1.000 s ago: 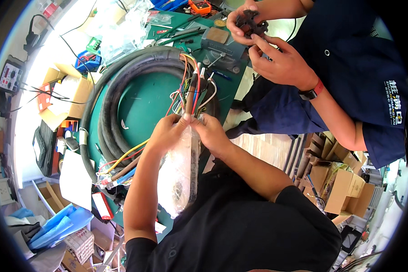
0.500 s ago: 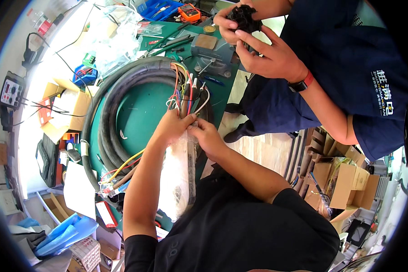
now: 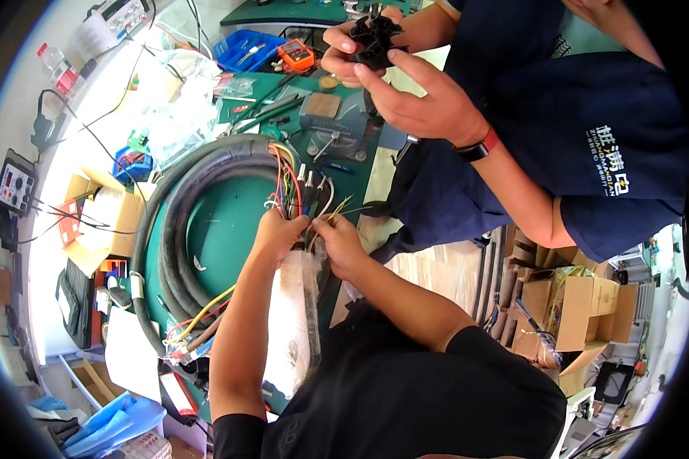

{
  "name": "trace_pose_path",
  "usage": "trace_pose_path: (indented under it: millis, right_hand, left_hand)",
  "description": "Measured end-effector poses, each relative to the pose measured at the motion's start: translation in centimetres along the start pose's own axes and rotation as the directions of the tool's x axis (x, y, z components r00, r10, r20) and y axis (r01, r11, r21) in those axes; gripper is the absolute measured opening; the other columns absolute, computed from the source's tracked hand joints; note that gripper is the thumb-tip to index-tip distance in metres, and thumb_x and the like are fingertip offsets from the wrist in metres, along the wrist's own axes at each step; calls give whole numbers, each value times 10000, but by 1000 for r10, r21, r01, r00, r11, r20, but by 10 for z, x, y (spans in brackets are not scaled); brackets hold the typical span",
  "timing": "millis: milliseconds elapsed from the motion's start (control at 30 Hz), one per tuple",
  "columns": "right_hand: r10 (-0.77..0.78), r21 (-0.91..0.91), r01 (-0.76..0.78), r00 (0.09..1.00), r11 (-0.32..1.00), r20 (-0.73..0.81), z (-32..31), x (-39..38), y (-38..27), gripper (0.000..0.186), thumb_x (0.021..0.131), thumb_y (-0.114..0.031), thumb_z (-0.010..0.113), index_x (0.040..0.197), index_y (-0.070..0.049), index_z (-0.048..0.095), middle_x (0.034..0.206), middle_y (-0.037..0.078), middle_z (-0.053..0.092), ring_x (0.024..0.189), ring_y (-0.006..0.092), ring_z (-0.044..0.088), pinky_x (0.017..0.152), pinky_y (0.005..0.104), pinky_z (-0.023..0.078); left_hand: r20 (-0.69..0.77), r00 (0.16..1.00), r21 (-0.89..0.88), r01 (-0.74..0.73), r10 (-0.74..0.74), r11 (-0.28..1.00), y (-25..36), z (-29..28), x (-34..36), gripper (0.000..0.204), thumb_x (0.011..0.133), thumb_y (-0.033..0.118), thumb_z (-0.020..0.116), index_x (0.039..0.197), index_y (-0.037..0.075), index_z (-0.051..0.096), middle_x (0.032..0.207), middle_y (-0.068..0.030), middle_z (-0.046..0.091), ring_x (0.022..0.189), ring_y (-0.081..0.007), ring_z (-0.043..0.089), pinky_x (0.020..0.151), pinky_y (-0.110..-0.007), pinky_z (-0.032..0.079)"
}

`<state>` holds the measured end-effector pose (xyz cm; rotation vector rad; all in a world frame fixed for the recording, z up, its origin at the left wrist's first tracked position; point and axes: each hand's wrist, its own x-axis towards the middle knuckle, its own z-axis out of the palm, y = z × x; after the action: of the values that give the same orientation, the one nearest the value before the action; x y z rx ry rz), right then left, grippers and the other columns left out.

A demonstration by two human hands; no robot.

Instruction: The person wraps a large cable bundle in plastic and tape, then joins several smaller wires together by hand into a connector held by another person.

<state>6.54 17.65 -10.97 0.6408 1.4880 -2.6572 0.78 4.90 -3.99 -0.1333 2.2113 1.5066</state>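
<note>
A thick black cable (image 3: 177,229) lies coiled on the green table. At its stripped end, several coloured wires (image 3: 289,187) with metal tips fan out between my hands. My left hand (image 3: 280,232) is closed around the lower part of this wire bundle. Beside it, my right hand (image 3: 340,243) pinches a few thin yellowish wires (image 3: 335,212), its fingertips close to the left thumb. Below both hands, a long white thing wrapped in clear plastic (image 3: 292,321) lies against the table's near edge. What the fingers cover cannot be made out.
Across from me, a co-worker's hands (image 3: 429,103) hold a black moulded part (image 3: 375,42). A grey vise (image 3: 337,122) stands by the table edge, near an orange multimeter (image 3: 295,55) and a blue tray (image 3: 249,52). Cardboard boxes (image 3: 582,306) are at the right.
The view has shifted, so the table sits lower. My right hand has come away from the plastic wrap and now pinches thin wires. The co-worker's black part has turned.
</note>
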Motion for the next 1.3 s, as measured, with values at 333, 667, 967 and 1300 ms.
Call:
trace_pose_path:
  millis: [333, 667, 967, 1300]
  right_hand:
    - [121, 145, -118, 993, 982, -14, 6, -2, -18, 166, 949, -221, 657, 891, -66, 642, 791, 29, 615, 690, 156, 587, 637, 309, 483]
    - [10, 90, 0, 994, 996, -111, 6, -2, -20, 188, 943, -70, 555, 1111, -3, 605, 860, 55, 633, 680, 141, 590, 608, 305, 510]
    - [71, 133, -40, 968, 990, -242, -6, -6, -31, 526, 919, -84, 560, 1407, -30, 370, 904, 76, 620, 737, 178, 605, 662, 336, 505]
    - [97, 137, -62, 959, 989, -266, -30, 9, -38, 574, 911, -200, 652, 1418, -42, 435, 723, 24, 565, 554, 144, 550, 503, 316, 464]
  left_hand:
    - [-190, 965, 50, -175, 182, 983, -4, 10, -1, 274, 785, 176, 676, 948, -43, 668, 733, -129, 680, 634, -205, 656, 617, -354, 515]
    - [-281, 953, -111, -149, 112, 983, -15, 7, -6, 212, 834, 78, 611, 976, -67, 673, 818, -91, 678, 668, -128, 610, 600, -288, 491]
    - [-191, 981, -536, -131, 32, 834, -21, -1, -10, 113, 855, 49, 586, 934, -20, 629, 770, -44, 621, 613, -114, 558, 542, -281, 453]
    - [-270, 963, -726, -220, 25, 651, -16, 2, -18, 187, 866, 106, 654, 1026, 53, 573, 838, -25, 580, 649, -120, 556, 536, -270, 461]
